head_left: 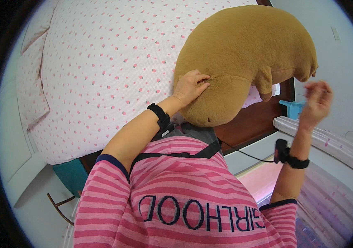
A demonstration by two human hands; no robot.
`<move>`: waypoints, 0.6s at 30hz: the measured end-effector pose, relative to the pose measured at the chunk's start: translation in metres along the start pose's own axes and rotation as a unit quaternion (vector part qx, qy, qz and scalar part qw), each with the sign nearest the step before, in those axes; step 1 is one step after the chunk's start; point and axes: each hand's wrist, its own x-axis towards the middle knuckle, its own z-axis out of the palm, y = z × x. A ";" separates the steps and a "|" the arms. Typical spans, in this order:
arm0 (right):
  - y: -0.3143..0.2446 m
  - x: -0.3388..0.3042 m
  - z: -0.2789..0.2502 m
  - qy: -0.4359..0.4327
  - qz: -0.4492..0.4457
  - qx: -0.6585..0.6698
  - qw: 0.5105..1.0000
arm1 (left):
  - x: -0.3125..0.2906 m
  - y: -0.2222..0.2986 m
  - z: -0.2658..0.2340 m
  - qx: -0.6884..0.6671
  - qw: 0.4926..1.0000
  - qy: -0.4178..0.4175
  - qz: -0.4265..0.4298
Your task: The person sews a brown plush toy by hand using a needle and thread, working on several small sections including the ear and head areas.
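A large brown plush animal (242, 45) lies on its side across the bed, its rounded head end close to my body. Its stubby legs point toward the right. My left hand (192, 87) rests on the plush near a curved seam, with thumb and fingers pinching the fabric there. Away from the toy, my right hand (318, 101) is raised on the right side near the wall. Its fingers are bent and smeared by motion, so whether it holds anything does not show.
The bed carries a white sheet (98, 78) with small pink strawberry prints, and pillows (34, 82) lie at far left. A dark wooden bed edge (250, 126) runs beneath the plush. Behind my right hand are a light-blue plastic item (293, 108) and a bundled sheer curtain (329, 136). A black cable (246, 155) crosses before me.
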 end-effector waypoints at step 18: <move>0.058 -0.071 0.120 -0.288 0.340 -0.063 0.893 | 0.000 0.003 0.000 -0.012 1.000 0.012 -0.016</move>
